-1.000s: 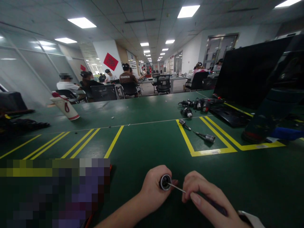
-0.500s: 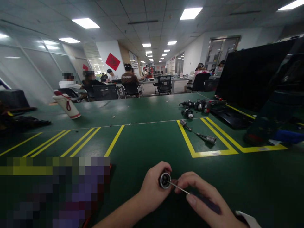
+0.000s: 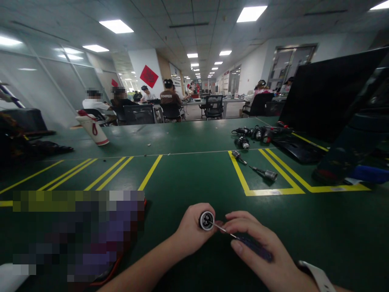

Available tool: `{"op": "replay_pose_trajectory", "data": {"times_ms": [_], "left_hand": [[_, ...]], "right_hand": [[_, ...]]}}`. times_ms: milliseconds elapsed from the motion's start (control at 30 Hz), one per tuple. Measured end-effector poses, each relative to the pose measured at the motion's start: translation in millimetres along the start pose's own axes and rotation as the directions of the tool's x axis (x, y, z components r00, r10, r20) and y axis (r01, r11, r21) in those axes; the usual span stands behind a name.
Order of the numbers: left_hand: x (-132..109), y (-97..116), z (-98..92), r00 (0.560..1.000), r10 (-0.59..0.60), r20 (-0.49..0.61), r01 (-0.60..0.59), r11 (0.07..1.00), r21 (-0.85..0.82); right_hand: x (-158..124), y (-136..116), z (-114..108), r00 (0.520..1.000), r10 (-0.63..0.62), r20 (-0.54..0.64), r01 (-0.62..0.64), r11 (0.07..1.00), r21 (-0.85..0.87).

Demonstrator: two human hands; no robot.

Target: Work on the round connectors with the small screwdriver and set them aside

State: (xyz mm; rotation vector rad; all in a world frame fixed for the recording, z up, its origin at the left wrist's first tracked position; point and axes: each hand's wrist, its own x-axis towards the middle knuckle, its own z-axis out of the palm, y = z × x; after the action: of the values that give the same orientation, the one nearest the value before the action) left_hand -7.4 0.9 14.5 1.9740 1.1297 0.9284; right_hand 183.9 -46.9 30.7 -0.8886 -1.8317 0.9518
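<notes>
My left hand (image 3: 194, 228) is wrapped round a round connector (image 3: 207, 221), its open face with a silver rim and dark insides turned up toward me. A screwdriver (image 3: 254, 248) with a dark handle lies in my right hand (image 3: 263, 239), held between thumb and fingers. The thin metal shaft slants to the left, and its tip is inside the connector's opening. What the tip touches in there is too small to make out. Both hands are close together above the green table (image 3: 188, 178), near its front edge.
Two metal connector pieces (image 3: 267, 174) lie in a yellow-taped box at right. Behind them are more connectors (image 3: 243, 142) and a black monitor (image 3: 331, 89). A dark bottle (image 3: 340, 150) stands far right, a white cup (image 3: 94, 129) at back left. Seated people (image 3: 170, 97) are beyond.
The camera view has shifted slightly. The screwdriver's handle now sits a little further left and higher in the picture; its tip stays in the connector, which my left hand still holds.
</notes>
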Motion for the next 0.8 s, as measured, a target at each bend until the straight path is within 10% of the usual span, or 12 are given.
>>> {"op": "replay_pose_trajectory", "data": {"times_ms": [267, 567, 800], "left_hand": [[1, -5, 5.8, 0.998, -0.010, -0.057, 0.015, 0.996, 0.088], [3, -1, 4.0, 1.000, 0.027, 0.001, -0.027, 0.998, 0.058], [3, -3, 4.9, 0.998, 0.064, -0.008, -0.062, 0.989, 0.135]], "right_hand": [[-4, 15, 2, 0.993, -0.087, -0.078, 0.081, 0.993, -0.083], [6, 5, -6, 0.953, 0.299, 0.040, -0.297, 0.906, 0.302], [8, 4, -4, 0.951, 0.308, 0.010, -0.294, 0.898, 0.328]]}}
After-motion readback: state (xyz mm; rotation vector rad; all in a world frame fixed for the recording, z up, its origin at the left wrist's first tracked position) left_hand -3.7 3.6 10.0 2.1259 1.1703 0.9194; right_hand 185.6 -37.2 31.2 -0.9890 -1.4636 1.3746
